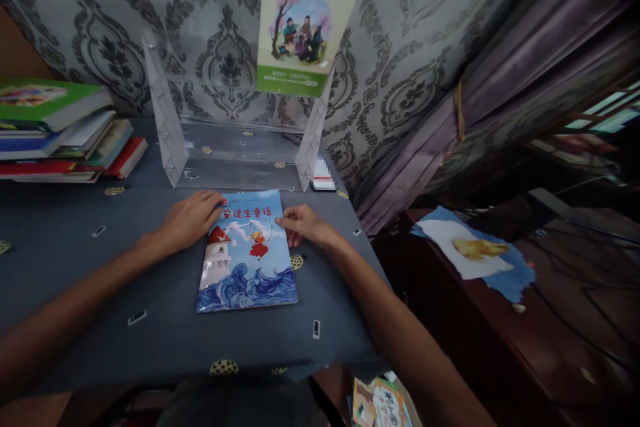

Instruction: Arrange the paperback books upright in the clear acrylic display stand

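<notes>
Book [250, 273] mid-frame on the table [173, 293]: right hand [306, 223] pinches its right edge; left hand [193, 219] sits at its upper left, grip unclear. An uneven lift could let it slip, or knock the rack [240, 175].

Your left hand [195, 219] lies with its fingers at the upper left edge of a blue picture book [253, 250], while your right hand [303, 221], fingers curled, has its thumb at the right edge. The book lies face up on a dark grey tablecloth [100, 280]. Behind it you have a clear stand [167, 120], with a green-and-cream book cover [300, 33] above its right side. A stack of books [55, 137] sits to your left; a purple curtain [425, 167] hangs to your right.
</notes>
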`<state>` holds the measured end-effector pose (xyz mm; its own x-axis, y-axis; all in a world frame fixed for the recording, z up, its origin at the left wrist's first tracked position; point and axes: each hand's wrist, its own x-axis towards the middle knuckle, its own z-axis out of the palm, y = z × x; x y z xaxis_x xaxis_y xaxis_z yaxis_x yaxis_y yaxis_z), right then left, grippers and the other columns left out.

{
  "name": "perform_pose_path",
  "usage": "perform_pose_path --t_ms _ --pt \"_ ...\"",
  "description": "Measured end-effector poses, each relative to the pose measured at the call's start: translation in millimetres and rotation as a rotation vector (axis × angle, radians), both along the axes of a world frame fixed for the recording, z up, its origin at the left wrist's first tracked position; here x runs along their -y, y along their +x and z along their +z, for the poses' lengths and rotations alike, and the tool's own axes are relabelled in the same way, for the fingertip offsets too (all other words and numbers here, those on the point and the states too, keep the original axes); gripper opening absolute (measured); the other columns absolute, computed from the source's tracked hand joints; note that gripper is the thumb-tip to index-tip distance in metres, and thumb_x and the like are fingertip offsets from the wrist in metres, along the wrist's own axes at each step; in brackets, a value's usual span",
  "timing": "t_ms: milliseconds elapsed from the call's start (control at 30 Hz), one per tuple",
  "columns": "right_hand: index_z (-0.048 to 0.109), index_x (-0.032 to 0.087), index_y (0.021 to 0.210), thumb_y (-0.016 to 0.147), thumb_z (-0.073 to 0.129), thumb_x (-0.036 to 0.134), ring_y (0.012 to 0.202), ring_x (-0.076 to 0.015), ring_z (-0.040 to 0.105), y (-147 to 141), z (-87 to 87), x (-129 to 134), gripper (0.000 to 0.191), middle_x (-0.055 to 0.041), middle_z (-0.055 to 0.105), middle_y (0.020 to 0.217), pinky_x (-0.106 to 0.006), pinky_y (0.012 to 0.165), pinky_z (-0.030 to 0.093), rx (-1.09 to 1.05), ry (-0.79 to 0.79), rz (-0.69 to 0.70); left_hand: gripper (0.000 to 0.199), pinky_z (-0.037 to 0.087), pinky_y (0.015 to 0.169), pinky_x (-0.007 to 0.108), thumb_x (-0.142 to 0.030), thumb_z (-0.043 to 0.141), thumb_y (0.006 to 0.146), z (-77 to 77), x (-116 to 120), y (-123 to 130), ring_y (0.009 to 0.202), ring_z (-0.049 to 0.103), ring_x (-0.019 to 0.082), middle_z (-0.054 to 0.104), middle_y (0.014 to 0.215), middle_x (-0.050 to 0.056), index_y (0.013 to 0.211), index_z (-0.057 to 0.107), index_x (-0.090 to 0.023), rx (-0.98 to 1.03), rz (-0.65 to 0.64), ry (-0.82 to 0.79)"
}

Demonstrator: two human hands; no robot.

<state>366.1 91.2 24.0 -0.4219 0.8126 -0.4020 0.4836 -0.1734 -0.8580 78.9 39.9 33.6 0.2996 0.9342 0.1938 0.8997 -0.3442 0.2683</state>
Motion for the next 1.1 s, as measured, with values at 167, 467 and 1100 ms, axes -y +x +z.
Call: perform_pose_path --t_ms 167,467,1100 --pt "0.065 0.019 0.079 0.093 0.061 0.024 0.068 -0.0176 0.068 -12.8 11.9 11.1 0.015 -0.0025 0.072 0.070 -0.028 0.065 0.050 0.338 0.677 -0.023 0.038 0.054 0.099 0.049 -0.032 0.034 0.103 -24.7 -4.1 1.9 0.117 0.064 0.032 0.070 0.125 0.015 0.121 0.063 -0.017 -0.120 -0.034 0.094" --pt "0.043 0.012 0.150 0.104 0.041 0.017 0.144 -0.0229 0.051 -99.3 -11.6 10.1 0.047 -0.0188 0.056 0.152 -0.044 0.121 0.041 0.147 0.927 0.486 0.038 0.054 0.094 0.050 -0.027 0.035 0.102 -37.6 -3.5 -2.9 0.115 0.064 0.034 0.070 0.125 0.018 0.124 0.064 -0.015 -0.119 -0.020 0.161" --pt "0.059 0.017 0.143 0.100 0.041 0.018 0.133 -0.0249 0.060 -1.2 -47.2 -32.2 0.046 -0.0115 0.065 0.145 -0.049 0.118 0.043 0.118 0.813 0.171 0.032 0.049 0.099 0.052 -0.027 0.042 0.100 -22.0 -2.6 3.9 0.121 0.062 0.036 0.068 0.129 0.018 0.120 0.066 -0.018 -0.180 -0.104 0.097"
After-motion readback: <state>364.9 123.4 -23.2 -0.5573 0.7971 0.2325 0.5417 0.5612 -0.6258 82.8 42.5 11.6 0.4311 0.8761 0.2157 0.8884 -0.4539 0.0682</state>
